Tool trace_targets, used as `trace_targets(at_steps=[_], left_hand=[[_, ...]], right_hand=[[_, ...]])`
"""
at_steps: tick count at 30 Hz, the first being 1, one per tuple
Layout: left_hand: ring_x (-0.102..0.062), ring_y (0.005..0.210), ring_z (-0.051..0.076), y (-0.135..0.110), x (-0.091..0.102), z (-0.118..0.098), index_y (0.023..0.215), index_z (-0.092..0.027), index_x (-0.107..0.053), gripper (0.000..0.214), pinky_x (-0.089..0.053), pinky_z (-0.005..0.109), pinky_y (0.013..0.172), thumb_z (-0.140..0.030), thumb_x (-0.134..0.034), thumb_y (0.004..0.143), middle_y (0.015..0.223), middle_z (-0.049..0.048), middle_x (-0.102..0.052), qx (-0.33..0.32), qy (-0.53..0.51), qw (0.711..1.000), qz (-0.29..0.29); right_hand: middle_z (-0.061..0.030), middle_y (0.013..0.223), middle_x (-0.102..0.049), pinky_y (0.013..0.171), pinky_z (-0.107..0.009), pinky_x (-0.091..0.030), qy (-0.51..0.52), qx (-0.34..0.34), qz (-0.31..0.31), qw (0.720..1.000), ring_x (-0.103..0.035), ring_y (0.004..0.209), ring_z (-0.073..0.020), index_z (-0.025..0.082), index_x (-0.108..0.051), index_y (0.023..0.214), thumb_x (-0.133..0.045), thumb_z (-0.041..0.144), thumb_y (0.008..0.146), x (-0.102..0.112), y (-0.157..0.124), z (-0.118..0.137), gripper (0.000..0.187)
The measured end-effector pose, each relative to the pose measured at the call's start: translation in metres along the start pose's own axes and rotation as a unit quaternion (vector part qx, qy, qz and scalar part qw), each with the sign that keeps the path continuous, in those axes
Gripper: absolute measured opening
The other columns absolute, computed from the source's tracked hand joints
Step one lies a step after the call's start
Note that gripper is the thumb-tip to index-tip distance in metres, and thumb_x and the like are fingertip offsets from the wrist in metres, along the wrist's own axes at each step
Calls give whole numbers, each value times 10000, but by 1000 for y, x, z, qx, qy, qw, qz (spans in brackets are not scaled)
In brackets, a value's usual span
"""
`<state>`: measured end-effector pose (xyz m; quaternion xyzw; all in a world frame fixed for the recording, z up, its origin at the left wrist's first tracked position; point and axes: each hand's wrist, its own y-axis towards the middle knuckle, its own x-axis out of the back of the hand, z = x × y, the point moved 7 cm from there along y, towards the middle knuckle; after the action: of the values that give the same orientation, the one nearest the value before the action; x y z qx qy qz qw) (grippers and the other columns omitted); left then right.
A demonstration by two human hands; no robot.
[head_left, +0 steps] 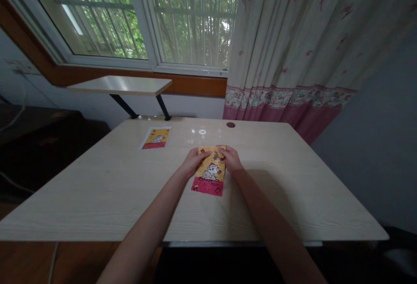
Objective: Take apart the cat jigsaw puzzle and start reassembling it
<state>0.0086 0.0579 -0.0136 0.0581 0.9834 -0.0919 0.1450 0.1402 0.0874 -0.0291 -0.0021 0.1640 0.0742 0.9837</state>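
Observation:
A yellow and red jigsaw picture (210, 175) with a white cartoon animal lies flat in the middle of the pale wooden table (276, 188). My left hand (193, 161) rests on its upper left corner, fingers curled and pressing down. On the upper right corner lies my right hand (230, 159), its fingers bent over the top edge. I cannot make out whether either hand pinches a loose piece. A matching printed card (155, 138) lies farther back on the left, untouched.
A round cable hole (230, 124) sits at the table's far edge. Behind the table stands a small raised shelf (120, 85) on black legs under the window. A floral curtain (293, 49) hangs at the right. A dark cabinet (35, 140) is at the left.

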Motion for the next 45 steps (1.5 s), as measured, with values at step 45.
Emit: trace_targets(at_steps=[45], left_hand=[[-582,495,130,-1,3,-5,736,-118,-621,290,-447,226,490,-327,-736,572,612,23,-652,-16,33,999,-4]], right_hand=[[-23,720,-652,760,-283,-402,-440,231,-31,867,-558,717,-171,221,-677,753,-570,328,770,1,-17,53,153]])
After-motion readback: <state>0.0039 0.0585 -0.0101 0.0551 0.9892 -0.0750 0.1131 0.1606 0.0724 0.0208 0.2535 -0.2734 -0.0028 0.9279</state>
